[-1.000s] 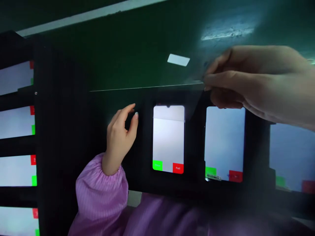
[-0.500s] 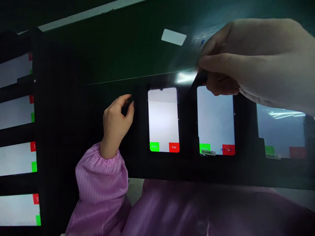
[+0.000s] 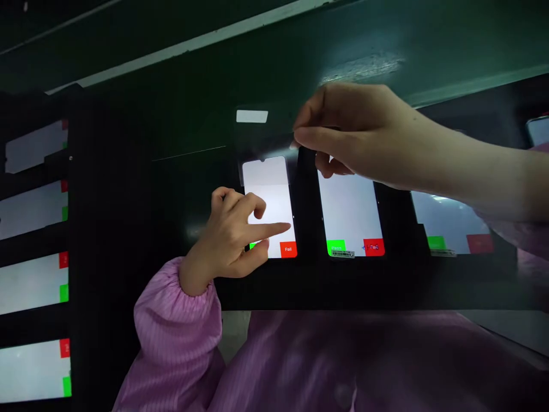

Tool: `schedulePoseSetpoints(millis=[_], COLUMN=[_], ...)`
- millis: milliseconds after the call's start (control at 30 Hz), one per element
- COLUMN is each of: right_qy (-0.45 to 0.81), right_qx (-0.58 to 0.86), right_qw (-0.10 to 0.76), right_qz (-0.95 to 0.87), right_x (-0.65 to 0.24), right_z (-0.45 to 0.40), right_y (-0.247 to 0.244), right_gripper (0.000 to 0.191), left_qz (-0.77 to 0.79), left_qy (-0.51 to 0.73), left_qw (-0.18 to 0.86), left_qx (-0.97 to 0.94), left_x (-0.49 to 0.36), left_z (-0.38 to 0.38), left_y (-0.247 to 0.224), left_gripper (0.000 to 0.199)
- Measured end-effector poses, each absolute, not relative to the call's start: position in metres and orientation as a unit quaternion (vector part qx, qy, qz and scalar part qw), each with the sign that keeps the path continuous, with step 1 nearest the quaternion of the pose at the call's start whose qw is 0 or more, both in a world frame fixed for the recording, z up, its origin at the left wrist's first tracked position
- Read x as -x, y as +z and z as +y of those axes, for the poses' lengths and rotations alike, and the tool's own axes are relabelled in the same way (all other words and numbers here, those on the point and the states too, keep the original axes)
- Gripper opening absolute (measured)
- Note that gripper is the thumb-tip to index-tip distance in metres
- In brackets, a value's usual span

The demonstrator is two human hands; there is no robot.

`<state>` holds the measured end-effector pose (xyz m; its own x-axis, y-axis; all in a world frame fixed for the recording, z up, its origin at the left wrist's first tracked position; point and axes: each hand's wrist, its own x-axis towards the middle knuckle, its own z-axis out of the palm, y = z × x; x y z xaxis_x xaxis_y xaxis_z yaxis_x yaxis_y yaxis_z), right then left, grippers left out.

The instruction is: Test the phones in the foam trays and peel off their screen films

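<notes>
Some of the phone (image 3: 274,197) is now hidden by the left hand (image 3: 231,234), grip released; right hand (image 3: 295,136) pinches, apparently, clear film (image 3: 277,151).

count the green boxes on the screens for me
7 green boxes: four in the column of screens at the far left; one on the notched phone screen, partly behind the left hand; one on each of the next two screens rightward. Others may be hidden.

Left hand (image 3: 234,234) was over lit phone (image 3: 269,200), index finger (image 3: 272,230) out near red Fail button (image 3: 288,249). Right hand (image 3: 355,126) pinched clear film (image 3: 277,150) by phone's top. White strip (image 3: 251,116) lay beyond; other lit screens (image 3: 349,212) both sides.
</notes>
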<state>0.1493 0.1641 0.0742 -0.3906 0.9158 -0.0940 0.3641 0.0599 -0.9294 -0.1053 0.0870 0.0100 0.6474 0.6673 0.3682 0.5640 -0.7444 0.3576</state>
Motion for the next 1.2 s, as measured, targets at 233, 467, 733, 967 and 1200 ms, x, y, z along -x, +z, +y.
schedulePoseSetpoints(millis=[233, 467, 733, 967, 1200], right_qy=[0.472, 0.482, 0.494, 0.512, 0.522], right_qx=[0.475, 0.476, 0.467, 0.443, 0.436], right_qw=[0.291, 0.284, 0.277, 0.265, 0.257], right_qz=[-0.684, -0.679, -0.679, -0.687, -0.687], right_x=[-0.153, -0.159, -0.163, -0.164, -0.161], right_z=[0.166, 0.168, 0.16, 0.139, 0.132], right_y=[0.064, 0.061, 0.054, 0.051, 0.04], right_gripper=[0.007, 0.007, 0.008, 0.017, 0.022], left_qz=[0.412, 0.505, 0.56, 0.552, 0.542], left_qy=[0.245, 0.433, 0.453, 0.418, 0.418], left_qw=[0.0, -0.002, 0.061, 0.164, 0.237], left_qx=[-0.877, -0.747, -0.691, -0.703, -0.689], left_x=[0.11, 0.14, 0.144, 0.128, 0.125], left_z=[0.094, 0.095, 0.084, 0.057, 0.018], left_y=[-0.001, 0.001, 0.0, 0.013, 0.004], left_gripper=[0.041, 0.032, 0.025, 0.03, 0.019])
